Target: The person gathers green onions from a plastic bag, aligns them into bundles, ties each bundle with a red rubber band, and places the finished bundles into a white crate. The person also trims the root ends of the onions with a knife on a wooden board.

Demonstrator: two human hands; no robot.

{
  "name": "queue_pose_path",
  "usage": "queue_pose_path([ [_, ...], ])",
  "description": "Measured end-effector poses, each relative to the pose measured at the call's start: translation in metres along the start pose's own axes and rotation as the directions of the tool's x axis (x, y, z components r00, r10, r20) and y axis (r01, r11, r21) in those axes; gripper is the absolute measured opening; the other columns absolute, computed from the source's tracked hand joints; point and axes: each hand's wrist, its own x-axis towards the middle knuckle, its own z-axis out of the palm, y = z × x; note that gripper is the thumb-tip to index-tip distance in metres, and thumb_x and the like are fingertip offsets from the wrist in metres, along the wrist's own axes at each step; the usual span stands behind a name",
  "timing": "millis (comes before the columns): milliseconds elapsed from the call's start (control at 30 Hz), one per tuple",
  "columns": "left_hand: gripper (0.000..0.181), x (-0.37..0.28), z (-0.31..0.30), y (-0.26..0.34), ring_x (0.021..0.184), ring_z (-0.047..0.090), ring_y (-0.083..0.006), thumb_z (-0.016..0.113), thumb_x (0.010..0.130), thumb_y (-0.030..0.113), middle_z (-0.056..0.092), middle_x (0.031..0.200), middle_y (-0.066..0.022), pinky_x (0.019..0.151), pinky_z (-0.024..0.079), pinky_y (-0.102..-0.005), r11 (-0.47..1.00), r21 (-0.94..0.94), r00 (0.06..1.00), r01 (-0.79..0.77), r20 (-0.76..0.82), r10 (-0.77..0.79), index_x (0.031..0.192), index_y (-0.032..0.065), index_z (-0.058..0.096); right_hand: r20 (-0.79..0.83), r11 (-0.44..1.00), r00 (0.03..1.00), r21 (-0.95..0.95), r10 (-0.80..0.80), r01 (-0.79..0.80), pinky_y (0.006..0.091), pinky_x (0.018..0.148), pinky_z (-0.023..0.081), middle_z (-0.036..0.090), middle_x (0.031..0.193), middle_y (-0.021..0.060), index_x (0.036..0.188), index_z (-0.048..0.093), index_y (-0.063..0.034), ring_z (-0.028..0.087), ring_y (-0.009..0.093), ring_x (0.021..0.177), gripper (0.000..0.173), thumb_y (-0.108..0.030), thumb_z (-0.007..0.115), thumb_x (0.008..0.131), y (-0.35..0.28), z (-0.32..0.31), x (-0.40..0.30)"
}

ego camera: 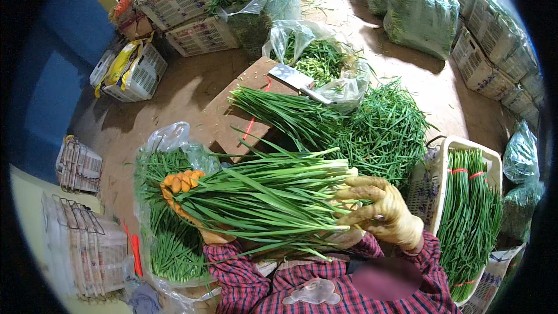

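Across my front lies a thick bunch of garlic chives (pixel 270 192), pale stem ends to the right and green leaves to the left. My left hand (pixel 185 187), in an orange-coated glove, is closed around the leaf end. At the stem ends, my right hand (pixel 379 205), in a yellowish glove, touches the stalks with its fingers apart; whether it grips any is not clear. Beyond the bunch, more chives (pixel 287 113) rest on a wooden board (pixel 235 100) over a red tie strip (pixel 249 128). A cleaver (pixel 292 76) lies flat at the board's far edge.
Loose chives (pixel 383 131) form a heap beyond my right hand. A white crate (pixel 451 144) at right holds red-tied bunches. At left stands a plastic-lined container (pixel 146 226) of chives, with red strips (pixel 136 255) beside it. An open plastic bag (pixel 279 37) of trimmings stands behind the board.
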Motion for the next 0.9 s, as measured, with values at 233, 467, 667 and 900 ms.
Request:
queue_pose_path([
  [233, 0.024, -0.008, -0.013, -0.006, 0.054, 0.028, -0.0087, 0.042, 0.097, 0.01, 0.031, 0.065, 0.005, 0.057, 0.031, -0.0292, 0.772, 0.605, 0.958, -0.195, -0.052, 0.283, 0.076, 0.0151, 0.034, 0.033, 0.842, 0.844, -0.102, 0.535, -0.53, 0.0348, 0.085, 0.053, 0.07, 0.105, 0.0087, 0.102, 0.072, -0.0111, 0.067, 0.026, 0.094, 0.027, -0.003, 0.07, 0.076, 0.02, -0.013, -0.053],
  [467, 0.02, -0.002, -0.025, 0.012, 0.059, 0.031, -0.0104, 0.045, 0.098, 0.023, 0.035, 0.067, 0.006, 0.067, 0.032, -0.0314, 0.989, 0.111, 0.985, 0.097, 0.133, -0.111, 0.08, 0.0172, 0.04, -0.017, 0.851, 0.937, 0.424, 0.35, -0.31, 0.0318, 0.09, 0.051, 0.066, 0.11, 0.0095, 0.113, 0.066, -0.0037, 0.062, 0.017, 0.101, 0.035, -0.003, 0.074, 0.079, 0.018, 0.049, -0.01],
  [667, 0.029, -0.006, 0.018, 0.024, 0.082, 0.059, -0.0211, 0.043, 0.101, 0.031, 0.062, 0.082, -0.0014, 0.086, 0.046, -0.0411, 0.966, -0.083, 0.966, 0.246, -0.058, -0.251, 0.097, 0.0096, 0.061, -0.28, 0.814, 0.851, 0.522, 0.444, -0.254, 0.0291, 0.087, 0.047, 0.063, 0.104, 0.0048, 0.106, 0.068, -0.0078, 0.056, 0.017, 0.099, 0.038, 0.001, 0.081, 0.071, 0.035, 0.074, -0.008],
  [900, 0.025, -0.01, 0.028, 0.017, 0.099, 0.065, -0.0271, 0.049, 0.101, 0.025, 0.07, 0.099, -0.0096, 0.095, 0.051, -0.0482, 0.982, -0.006, 0.98, 0.187, -0.064, -0.187, 0.106, 0.0056, 0.063, -0.232, 0.693, 0.753, 0.615, 0.616, -0.377, 0.0248, 0.07, 0.05, 0.068, 0.088, 0.0007, 0.106, 0.065, -0.0021, 0.06, 0.007, 0.078, 0.026, -0.013, 0.074, 0.084, 0.017, 0.065, -0.008],
])
